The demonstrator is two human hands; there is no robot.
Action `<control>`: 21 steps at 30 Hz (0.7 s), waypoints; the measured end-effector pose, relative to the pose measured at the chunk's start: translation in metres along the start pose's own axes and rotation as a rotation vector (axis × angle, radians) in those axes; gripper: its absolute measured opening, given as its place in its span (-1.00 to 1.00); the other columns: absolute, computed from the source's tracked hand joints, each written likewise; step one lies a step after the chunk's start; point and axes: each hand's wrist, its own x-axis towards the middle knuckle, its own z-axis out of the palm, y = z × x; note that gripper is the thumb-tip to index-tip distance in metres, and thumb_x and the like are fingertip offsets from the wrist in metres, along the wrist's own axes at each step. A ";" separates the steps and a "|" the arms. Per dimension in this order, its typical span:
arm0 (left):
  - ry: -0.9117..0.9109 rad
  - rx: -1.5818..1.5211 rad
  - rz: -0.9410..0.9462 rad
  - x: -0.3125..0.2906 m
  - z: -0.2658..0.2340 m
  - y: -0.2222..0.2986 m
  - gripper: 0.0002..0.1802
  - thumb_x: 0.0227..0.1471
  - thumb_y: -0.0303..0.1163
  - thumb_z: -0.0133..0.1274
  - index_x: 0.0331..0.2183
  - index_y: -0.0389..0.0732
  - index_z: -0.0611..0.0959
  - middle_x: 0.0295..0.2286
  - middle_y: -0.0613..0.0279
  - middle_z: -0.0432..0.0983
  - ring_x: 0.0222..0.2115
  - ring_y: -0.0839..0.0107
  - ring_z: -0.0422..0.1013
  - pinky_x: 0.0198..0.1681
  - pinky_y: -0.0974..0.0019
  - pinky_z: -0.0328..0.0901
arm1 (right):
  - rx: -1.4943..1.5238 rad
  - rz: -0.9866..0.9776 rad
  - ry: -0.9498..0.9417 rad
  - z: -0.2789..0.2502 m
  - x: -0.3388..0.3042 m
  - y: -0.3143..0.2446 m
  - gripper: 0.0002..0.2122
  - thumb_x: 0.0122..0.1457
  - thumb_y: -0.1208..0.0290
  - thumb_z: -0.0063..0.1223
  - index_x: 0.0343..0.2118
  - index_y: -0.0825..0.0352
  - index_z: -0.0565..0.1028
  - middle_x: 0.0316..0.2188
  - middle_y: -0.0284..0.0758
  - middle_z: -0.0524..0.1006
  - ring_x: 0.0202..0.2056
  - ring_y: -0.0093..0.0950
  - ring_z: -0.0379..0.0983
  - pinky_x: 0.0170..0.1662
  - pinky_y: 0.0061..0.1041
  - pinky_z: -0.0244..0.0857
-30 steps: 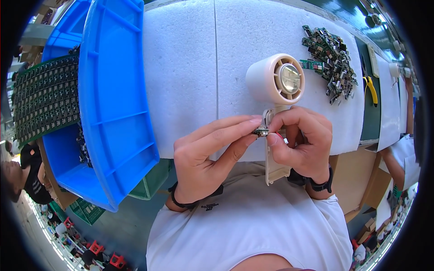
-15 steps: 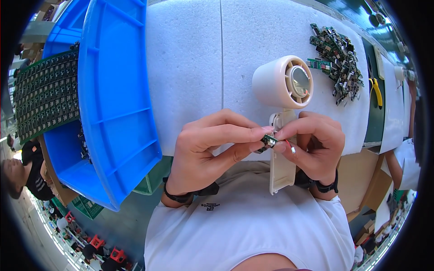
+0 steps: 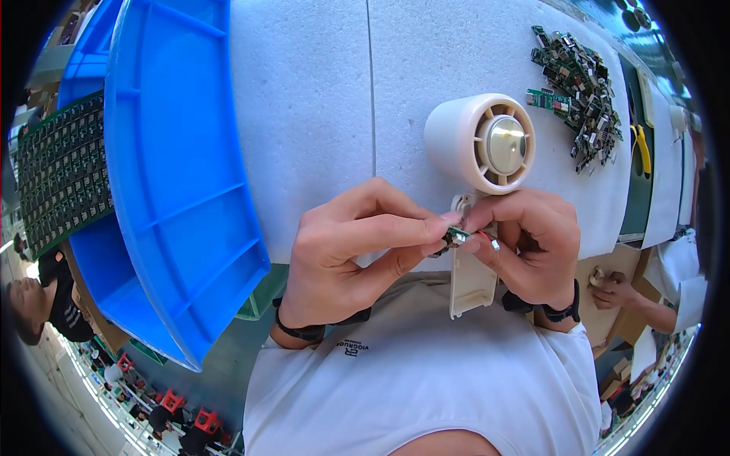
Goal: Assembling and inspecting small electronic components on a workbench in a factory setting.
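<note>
Between the thumb and forefinger of my left hand (image 3: 346, 247) is a small green circuit board (image 3: 456, 236) with a silver metal socket. My right hand (image 3: 528, 243) pinches a thin red wire (image 3: 485, 236) beside the board's edge; a small silver-white end (image 3: 495, 245) sticks out by the thumb. Its fingertips nearly meet those of my left hand, so the contact between board and wire is hidden. Below and behind the fingers is a white handheld fan (image 3: 460, 144), its round head lying on the table and its hollow handle shell (image 3: 471, 285) pointing toward me.
White foam sheets (image 3: 304, 91) cover the table. At the far right lies a heap of small circuit boards (image 3: 582, 99), with yellow-handled pliers (image 3: 643, 150) beyond it. A blue bin (image 3: 182, 152) stands left, holding board panels (image 3: 65, 167). Another person's hand (image 3: 614, 291) is at right.
The fan head has turned slightly, showing more of its round front. Both my hands keep their pinch in nearly the same place. Another person's hand has come into view at right.
</note>
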 end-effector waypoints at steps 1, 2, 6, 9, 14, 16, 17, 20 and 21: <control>-0.002 0.000 -0.002 0.000 0.000 0.000 -0.61 -0.12 -0.85 0.15 -0.20 -0.29 0.70 -0.30 -0.05 0.56 -0.33 0.36 0.53 -0.31 0.46 0.41 | 0.004 -0.007 0.002 0.000 0.001 0.000 -0.83 -0.04 0.53 0.36 -0.37 0.35 0.59 -0.75 -0.51 0.31 -0.73 -0.77 0.08 -0.63 -0.69 -0.10; 0.005 -0.012 0.002 0.000 0.000 0.000 -0.62 -0.11 -0.84 0.15 -0.20 -0.30 0.70 -0.30 -0.04 0.55 -0.33 0.36 0.53 -0.31 0.46 0.41 | 0.007 -0.016 0.005 0.001 0.001 0.000 -0.81 -0.06 0.57 0.35 -0.35 0.33 0.60 -0.77 -0.51 0.30 -0.74 -0.74 0.11 -0.64 -0.68 -0.08; 0.041 -0.059 0.015 0.000 0.003 0.000 -0.64 -0.09 -0.81 0.16 -0.19 -0.32 0.69 -0.29 0.00 0.55 -0.31 0.37 0.53 -0.29 0.45 0.42 | 0.007 -0.021 0.040 0.001 0.001 -0.005 -0.77 -0.10 0.61 0.36 -0.33 0.29 0.61 -0.75 -0.51 0.35 -0.74 -0.72 0.19 -0.66 -0.68 -0.02; 0.095 -0.104 0.008 0.000 0.007 0.002 -0.62 -0.07 -0.79 0.16 -0.16 -0.31 0.69 -0.29 0.06 0.56 -0.28 0.36 0.55 -0.26 0.40 0.47 | -0.001 -0.065 0.096 0.005 0.002 -0.007 -0.75 -0.12 0.60 0.38 -0.32 0.28 0.62 -0.68 -0.51 0.42 -0.70 -0.72 0.25 -0.66 -0.70 0.01; 0.104 -0.154 -0.029 -0.001 0.008 0.003 -0.66 -0.01 -0.78 0.12 -0.13 -0.35 0.66 -0.23 0.05 0.53 -0.23 0.37 0.53 -0.20 0.42 0.48 | -0.013 -0.213 0.180 0.006 0.001 -0.003 -0.71 -0.16 0.60 0.40 -0.29 0.24 0.65 -0.53 -0.44 0.52 -0.60 -0.68 0.36 -0.64 -0.70 0.12; 0.091 -0.135 -0.019 0.000 0.007 0.004 -0.67 0.01 -0.77 0.11 -0.13 -0.37 0.65 -0.22 0.04 0.52 -0.22 0.37 0.53 -0.19 0.43 0.49 | -0.013 -0.243 0.182 0.005 0.001 -0.002 -0.70 -0.16 0.60 0.41 -0.28 0.23 0.66 -0.49 -0.42 0.53 -0.57 -0.67 0.38 -0.62 -0.69 0.15; 0.092 -0.133 -0.019 0.000 0.007 0.003 -0.67 0.01 -0.77 0.11 -0.13 -0.37 0.65 -0.22 0.04 0.52 -0.22 0.37 0.53 -0.19 0.43 0.49 | -0.041 -0.250 0.169 0.004 0.001 -0.002 -0.69 -0.16 0.60 0.41 -0.28 0.23 0.67 -0.49 -0.40 0.53 -0.56 -0.66 0.39 -0.61 -0.69 0.17; 0.102 -0.120 -0.021 -0.001 0.009 0.003 -0.68 0.01 -0.77 0.10 -0.14 -0.37 0.65 -0.22 0.03 0.52 -0.24 0.37 0.54 -0.19 0.42 0.50 | -0.096 -0.264 0.145 0.003 0.001 -0.003 -0.69 -0.16 0.60 0.41 -0.26 0.22 0.68 -0.47 -0.38 0.53 -0.54 -0.63 0.40 -0.58 -0.68 0.21; 0.102 -0.119 -0.021 0.000 0.010 0.003 -0.68 0.01 -0.77 0.10 -0.14 -0.37 0.65 -0.22 0.03 0.52 -0.24 0.37 0.54 -0.19 0.42 0.50 | -0.097 -0.249 0.135 0.002 0.000 -0.003 -0.69 -0.15 0.59 0.41 -0.27 0.23 0.67 -0.47 -0.38 0.52 -0.55 -0.63 0.40 -0.57 -0.67 0.22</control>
